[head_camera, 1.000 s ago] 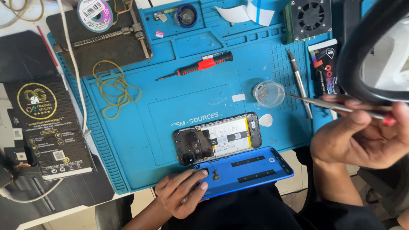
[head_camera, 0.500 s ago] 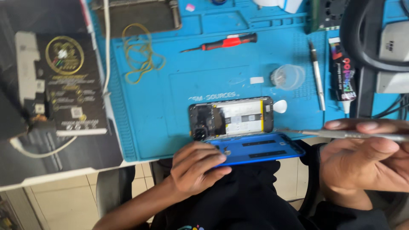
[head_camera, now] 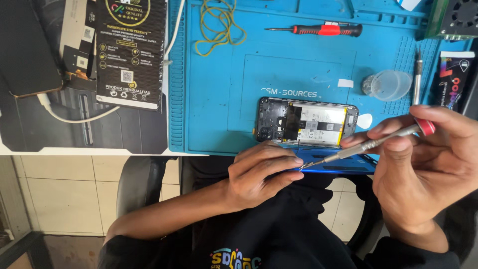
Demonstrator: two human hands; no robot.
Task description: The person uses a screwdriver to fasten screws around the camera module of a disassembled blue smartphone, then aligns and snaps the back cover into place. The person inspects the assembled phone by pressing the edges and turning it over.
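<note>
Clear cup (head_camera: 392, 84), maybe w/ screws

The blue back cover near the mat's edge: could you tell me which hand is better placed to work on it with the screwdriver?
Probably the right hand: it grips the screwdriver, tip at the blue back cover, which the left hand steadies.

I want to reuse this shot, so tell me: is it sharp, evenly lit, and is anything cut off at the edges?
Head view: light is soft and even, with no harsh glare on the blue mat; the opened phone and the left hand look sharp; the right hand holding the metal screwdriver looms large near the lens; the fan is cropped at the top edge.
</note>
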